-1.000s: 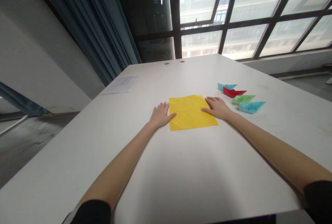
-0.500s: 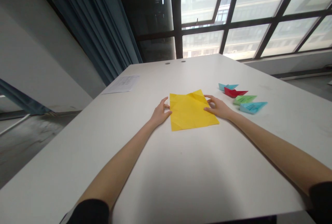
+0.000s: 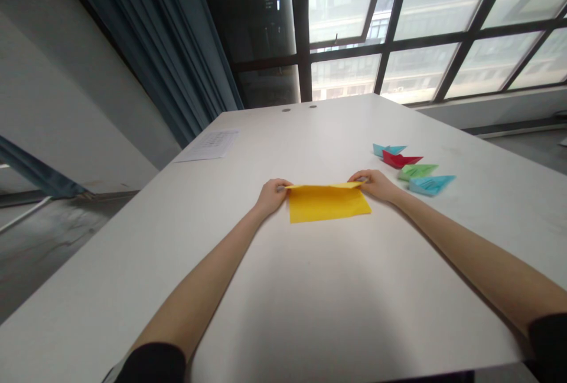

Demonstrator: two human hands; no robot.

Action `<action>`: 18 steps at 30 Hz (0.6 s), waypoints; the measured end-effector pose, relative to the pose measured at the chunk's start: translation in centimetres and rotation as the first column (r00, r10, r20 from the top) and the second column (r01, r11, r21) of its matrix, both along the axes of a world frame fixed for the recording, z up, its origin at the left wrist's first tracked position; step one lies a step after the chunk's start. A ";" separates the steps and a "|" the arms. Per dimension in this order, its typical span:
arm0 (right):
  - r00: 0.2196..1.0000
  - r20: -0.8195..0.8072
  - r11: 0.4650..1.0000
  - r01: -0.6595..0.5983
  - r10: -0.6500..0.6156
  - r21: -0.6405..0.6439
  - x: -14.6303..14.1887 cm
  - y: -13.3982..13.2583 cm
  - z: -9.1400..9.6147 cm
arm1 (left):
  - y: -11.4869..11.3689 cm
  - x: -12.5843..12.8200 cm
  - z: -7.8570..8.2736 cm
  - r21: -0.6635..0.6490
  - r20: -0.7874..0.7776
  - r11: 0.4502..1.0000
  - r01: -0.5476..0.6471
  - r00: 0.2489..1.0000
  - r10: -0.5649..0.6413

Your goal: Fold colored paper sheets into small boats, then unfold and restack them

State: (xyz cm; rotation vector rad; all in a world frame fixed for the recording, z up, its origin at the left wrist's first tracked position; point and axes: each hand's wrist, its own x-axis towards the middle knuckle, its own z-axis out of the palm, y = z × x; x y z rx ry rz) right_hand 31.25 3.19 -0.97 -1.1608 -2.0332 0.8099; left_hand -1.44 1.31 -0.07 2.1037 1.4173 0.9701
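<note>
In the head view a yellow sheet of paper (image 3: 328, 205) lies on the white table in front of me. Its far part is lifted and bent over toward me, so the sheet looks like a low wide strip. My left hand (image 3: 272, 195) pinches the upper left end of the bend between thumb and fingers. At the opposite end, my right hand (image 3: 372, 184) grips the upper right corner in the same way. The underside of the bent part is hidden.
Several folded paper boats stand to the right: a light blue one (image 3: 384, 150), a red one (image 3: 401, 160), a green one (image 3: 417, 172) and a nearer blue one (image 3: 432, 185). A printed sheet (image 3: 210, 145) lies far left on the table (image 3: 283, 300).
Both hands have closed on the yellow paper's sides. The far edge, which lay flat and away from me, has been brought up and over toward me.
</note>
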 end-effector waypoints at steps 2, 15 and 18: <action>1.000 0.002 1.000 0.005 -0.005 0.002 -0.1 -0.1 0.1 | -0.1 0.1 0.1 0.024 -0.022 1.000 0.003 1.000 -0.002; 0.927 0.375 0.970 -0.109 0.020 0.217 -0.6 -0.6 1.9 | -1.2 1.3 1.0 0.116 -0.342 0.990 -0.083 0.932 0.118; 0.847 0.531 0.950 -0.132 -0.040 0.283 -1.6 -1.3 2.7 | -2.0 2.3 1.6 0.164 -0.414 0.986 -0.022 0.906 0.089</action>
